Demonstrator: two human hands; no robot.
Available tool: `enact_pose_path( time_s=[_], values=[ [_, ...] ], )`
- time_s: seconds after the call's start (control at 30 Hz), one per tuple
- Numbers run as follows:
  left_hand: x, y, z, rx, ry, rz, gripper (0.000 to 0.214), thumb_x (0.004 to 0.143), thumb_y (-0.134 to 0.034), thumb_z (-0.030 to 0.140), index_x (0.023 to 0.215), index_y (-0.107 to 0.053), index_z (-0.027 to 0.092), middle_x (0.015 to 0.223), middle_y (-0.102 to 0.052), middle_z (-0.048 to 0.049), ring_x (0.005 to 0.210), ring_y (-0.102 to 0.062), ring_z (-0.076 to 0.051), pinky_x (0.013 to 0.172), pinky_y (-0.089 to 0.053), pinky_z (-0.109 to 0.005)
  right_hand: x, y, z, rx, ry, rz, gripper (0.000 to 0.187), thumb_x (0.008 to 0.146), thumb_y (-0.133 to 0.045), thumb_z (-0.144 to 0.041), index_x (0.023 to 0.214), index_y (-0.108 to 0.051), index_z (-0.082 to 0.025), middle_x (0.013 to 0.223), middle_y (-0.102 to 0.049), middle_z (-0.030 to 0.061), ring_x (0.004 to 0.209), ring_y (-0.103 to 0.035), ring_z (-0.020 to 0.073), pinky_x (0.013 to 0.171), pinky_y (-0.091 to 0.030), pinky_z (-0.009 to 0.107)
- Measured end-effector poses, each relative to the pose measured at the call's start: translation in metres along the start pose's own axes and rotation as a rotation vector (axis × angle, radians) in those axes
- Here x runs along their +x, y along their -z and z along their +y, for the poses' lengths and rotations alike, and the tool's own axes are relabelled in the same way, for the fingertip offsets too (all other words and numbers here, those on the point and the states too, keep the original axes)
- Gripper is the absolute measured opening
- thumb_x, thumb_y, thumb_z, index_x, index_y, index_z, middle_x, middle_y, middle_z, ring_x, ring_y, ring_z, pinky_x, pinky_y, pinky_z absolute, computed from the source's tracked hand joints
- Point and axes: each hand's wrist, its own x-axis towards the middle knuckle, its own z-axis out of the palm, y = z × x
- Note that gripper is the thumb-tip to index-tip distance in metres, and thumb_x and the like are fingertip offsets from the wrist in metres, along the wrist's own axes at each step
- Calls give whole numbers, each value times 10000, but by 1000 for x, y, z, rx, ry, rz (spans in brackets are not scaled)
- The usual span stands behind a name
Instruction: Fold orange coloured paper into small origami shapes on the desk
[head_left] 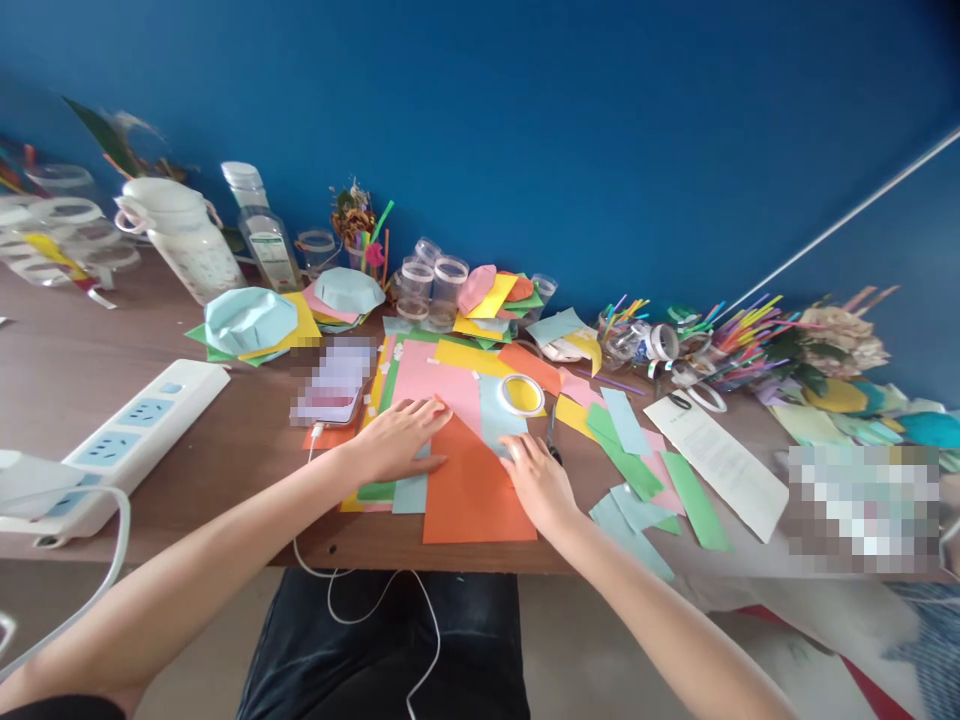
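An orange sheet of paper, its top running up to a slanted point, lies near the table's front edge. My left hand rests flat at its upper left, fingers stretched over the tip and thumb against the left side. On the slanted right edge lies my right hand, fingers extended and slightly bent. Beneath are layered coloured sheets, including a pink sheet and a light blue sheet. Just above my right hand sit a roll of tape and dark-handled scissors, partly hidden.
A phone with a white cable and a power strip are to the left. Paper strips and a printed white card lie right. Bottles, clear cups and folded paper pieces line the blue wall.
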Motion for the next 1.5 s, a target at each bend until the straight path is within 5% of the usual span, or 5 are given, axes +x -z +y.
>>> enact_pose_path(
  time_s=[0.37, 0.8, 1.23, 1.37, 1.5],
  values=[
    [2, -6, -6, -47, 17, -143, 768, 876, -319, 636, 1440, -279, 116, 1525, -209, -126, 1401, -192, -276, 1138, -129, -392, -52, -2, 4, -25, 83, 193, 351, 909, -420, -106, 1255, -437, -165, 1050, -620, 111, 996, -591, 238, 793, -536, 370],
    [2, -10, -9, -21, -8, -57, 803, 863, -325, 635, 1457, -222, 104, 1518, -221, -130, 1406, -194, -239, 1140, -137, -359, 41, -14, -44, 228, 259, 39, 384, 929, -424, -245, 1289, -417, -110, 1251, -554, 185, 1160, -554, 256, 933, -507, 391],
    [3, -7, -8, -30, -2, -87, 793, 876, -318, 614, 1468, -181, 104, 1517, -223, -142, 1394, -220, -261, 1132, -158, -379, -57, -6, -8, 92, 174, 125, 357, 929, -387, -166, 1280, -445, -136, 1256, -585, 148, 1140, -585, 233, 888, -550, 349],
    [12, -10, 14, 17, 115, -14, 650, 933, -280, 482, 1423, -288, 56, 1487, -285, -182, 1392, -214, -295, 1134, -131, -433, -69, -2, -8, 90, 166, 122, 362, 921, -395, -172, 1276, -448, -129, 1260, -580, 153, 1160, -571, 243, 900, -550, 357],
    [22, -17, 42, -52, -48, -6, 537, 974, -209, 389, 1443, -271, 137, 1495, -306, -103, 1399, -212, -237, 1139, -142, -400, -68, -1, -9, 108, 157, 129, 370, 913, -398, -170, 1275, -457, -126, 1246, -588, 158, 1162, -569, 248, 904, -550, 368]
  ],
)
